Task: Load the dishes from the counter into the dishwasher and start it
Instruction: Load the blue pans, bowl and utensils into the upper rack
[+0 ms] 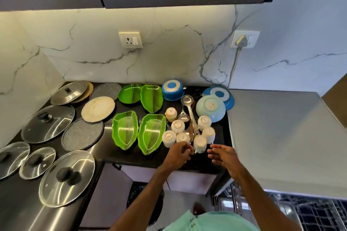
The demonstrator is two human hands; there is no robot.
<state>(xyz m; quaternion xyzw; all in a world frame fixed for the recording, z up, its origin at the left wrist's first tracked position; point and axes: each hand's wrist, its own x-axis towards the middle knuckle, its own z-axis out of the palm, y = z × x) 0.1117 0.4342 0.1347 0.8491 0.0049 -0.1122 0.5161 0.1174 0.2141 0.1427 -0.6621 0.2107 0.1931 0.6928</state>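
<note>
Several upturned white cups (178, 126) stand in a cluster on the black counter (131, 157), around two steel ladles (187, 99). The nearest white cup (200, 143) is tilted between my hands. My left hand (180, 154) has its fingers curled against this cup's lower edge and seems to pinch it. Just right of the cup, my right hand (223, 155) hovers with its fingers straight and holds nothing. Green leaf-shaped plates (151, 134), a pale blue bowl (211, 110) and blue pots (172, 90) lie behind. The open dishwasher's rack (309, 212) shows at lower right.
Glass and steel lids (66, 177) cover the counter's left arm, with round white and grey plates (98, 108) beside them. A grey appliance top (281, 137) lies right of the cups. A plugged cable (235, 65) runs down the marble wall. Dark cabinets hang overhead.
</note>
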